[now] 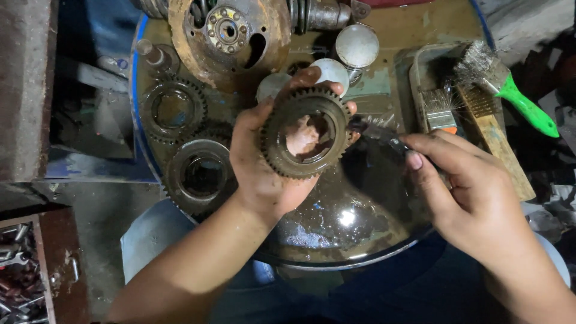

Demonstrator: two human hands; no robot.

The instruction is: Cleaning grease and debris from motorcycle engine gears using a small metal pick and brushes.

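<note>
My left hand (264, 168) holds a toothed gear ring (306, 133) up over the oily drum top (360, 210); fingers curl round its far rim, palm behind the bore. Grip pressed on the ring's edge. My right hand (462, 192) pinches a slim dark tool (378, 133), its tip just at the ring's right-hand teeth; what kind of tool, I cannot tell.

The ring looks like solid steel: heavy for its size, stiff, filmed with grease, so likely slippery. Teeth bite the skin, so hold is best through the bore and across the rim.

Two more gears (174, 108) lie left on the drum. A green-handled brush (504, 84) rests on a tray (420, 66) to the right.
</note>
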